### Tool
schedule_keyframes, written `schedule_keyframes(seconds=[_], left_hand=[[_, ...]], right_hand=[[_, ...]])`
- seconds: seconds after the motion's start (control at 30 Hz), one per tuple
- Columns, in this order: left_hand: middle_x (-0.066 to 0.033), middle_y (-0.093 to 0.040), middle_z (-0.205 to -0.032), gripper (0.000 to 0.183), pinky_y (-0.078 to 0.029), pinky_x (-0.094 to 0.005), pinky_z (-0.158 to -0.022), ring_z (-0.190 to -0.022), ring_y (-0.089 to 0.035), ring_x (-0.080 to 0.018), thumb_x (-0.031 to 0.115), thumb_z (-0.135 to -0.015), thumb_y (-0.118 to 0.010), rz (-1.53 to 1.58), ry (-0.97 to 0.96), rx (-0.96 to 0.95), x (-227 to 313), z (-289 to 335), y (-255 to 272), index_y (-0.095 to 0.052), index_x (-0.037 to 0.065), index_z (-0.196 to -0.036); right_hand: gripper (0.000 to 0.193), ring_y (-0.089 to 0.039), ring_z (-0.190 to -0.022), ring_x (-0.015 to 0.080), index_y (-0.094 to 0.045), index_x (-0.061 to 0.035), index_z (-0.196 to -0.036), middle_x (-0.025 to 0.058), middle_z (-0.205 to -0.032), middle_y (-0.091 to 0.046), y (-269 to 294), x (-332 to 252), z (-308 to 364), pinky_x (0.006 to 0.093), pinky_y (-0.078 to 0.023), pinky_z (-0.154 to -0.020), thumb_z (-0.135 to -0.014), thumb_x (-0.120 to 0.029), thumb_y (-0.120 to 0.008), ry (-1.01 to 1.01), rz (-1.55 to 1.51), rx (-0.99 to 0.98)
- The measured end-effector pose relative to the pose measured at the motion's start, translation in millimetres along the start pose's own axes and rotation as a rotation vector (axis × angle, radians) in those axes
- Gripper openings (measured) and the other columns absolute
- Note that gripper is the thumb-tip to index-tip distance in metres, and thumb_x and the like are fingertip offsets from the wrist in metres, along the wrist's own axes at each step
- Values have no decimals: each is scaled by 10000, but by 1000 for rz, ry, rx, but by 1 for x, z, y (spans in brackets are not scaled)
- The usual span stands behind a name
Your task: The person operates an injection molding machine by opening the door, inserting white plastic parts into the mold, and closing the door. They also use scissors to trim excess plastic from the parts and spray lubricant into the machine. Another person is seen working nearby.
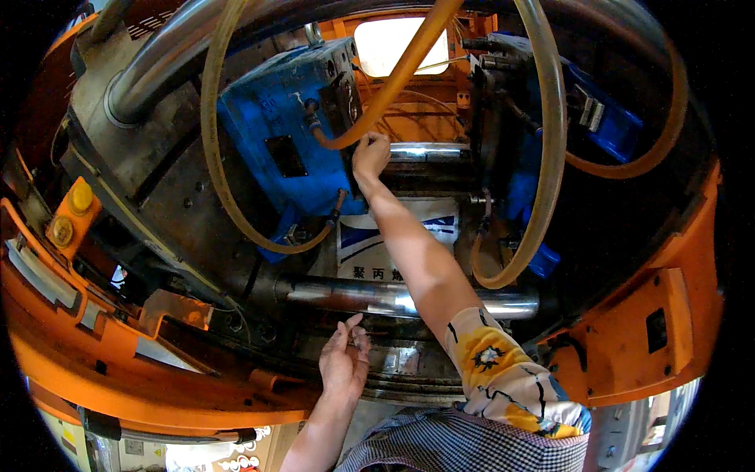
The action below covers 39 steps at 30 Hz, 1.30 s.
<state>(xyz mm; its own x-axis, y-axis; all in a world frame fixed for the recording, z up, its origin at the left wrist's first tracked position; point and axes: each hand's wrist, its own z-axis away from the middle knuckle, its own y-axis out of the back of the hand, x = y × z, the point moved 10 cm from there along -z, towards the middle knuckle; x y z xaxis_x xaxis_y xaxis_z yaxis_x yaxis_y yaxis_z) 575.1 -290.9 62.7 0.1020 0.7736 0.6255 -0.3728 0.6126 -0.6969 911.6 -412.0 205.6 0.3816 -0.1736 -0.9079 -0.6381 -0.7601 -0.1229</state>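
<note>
My right hand (371, 156), its arm stretched far forward over a polished steel bar, is at the inner face of the blue mold half (271, 126) on the left. Its fingers are curled inward, and what they grip, if anything, is hidden. Just above this hand passes an amber hose (393, 86), joined to the blue block. Nearer to me, my left hand (344, 360) is held palm up, just short of the front steel bar (346, 296). The fingers are bent together toward the thumb; anything between them is too small to make out.
A second mold half (523, 134), dark and blue, faces the first from the right. Clear looped hoses (553, 141) hang in front of both. A printed white sack (421, 236) lies between the bars. Orange machine panels (637, 338) and yellow buttons (80, 197) frame the opening.
</note>
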Motion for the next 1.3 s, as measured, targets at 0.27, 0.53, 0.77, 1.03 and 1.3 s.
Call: schedule_keyframes(seconds=[0.27,0.53,0.77,1.03,1.3], left_hand=[[-244,-488,-1169,308,-353,-370,-1053,-1137,-480,-330,-35,-890,-387,-57,-208,-114,27,6,-13,-422,-167,-1166],[-295,-365,-1284,436,-322,-397,-1082,-1207,-418,-349,162,-968,-356,76,-149,-159,29,2,-34,-292,-175,-1238],[-229,-438,-1236,368,-354,-406,-1050,-1168,-452,-293,168,-980,-319,190,-92,-187,13,-1,-42,-354,-115,-1213],[-118,-524,-1089,286,-445,-321,-884,-972,-512,-192,147,-984,-322,201,-103,-167,7,-12,-28,-447,-48,-1151],[-114,-503,-1126,317,-440,-290,-857,-991,-504,-174,155,-994,-287,133,-141,-79,18,2,-36,-423,-51,-1192]], right_hand=[[219,-534,-938,324,-641,43,-964,192,-926,-580,-13,-9,14,379,-399,-865,-794,14,-505,194,-106,-114],[221,-597,-786,164,-647,-1,-989,93,-908,-654,49,-66,33,281,-464,-724,-799,-112,-623,77,-336,-547],[207,-625,-736,267,-696,-41,-825,126,-790,-638,142,-120,219,351,-495,-659,-643,-131,-735,510,135,-1530],[162,-580,-836,321,-672,-65,-799,116,-829,-593,164,-114,231,413,-477,-704,-660,-149,-680,637,141,-1424],[179,-542,-850,295,-613,-15,-808,99,-838,-564,157,-118,239,396,-464,-723,-696,-140,-673,663,96,-1451]])
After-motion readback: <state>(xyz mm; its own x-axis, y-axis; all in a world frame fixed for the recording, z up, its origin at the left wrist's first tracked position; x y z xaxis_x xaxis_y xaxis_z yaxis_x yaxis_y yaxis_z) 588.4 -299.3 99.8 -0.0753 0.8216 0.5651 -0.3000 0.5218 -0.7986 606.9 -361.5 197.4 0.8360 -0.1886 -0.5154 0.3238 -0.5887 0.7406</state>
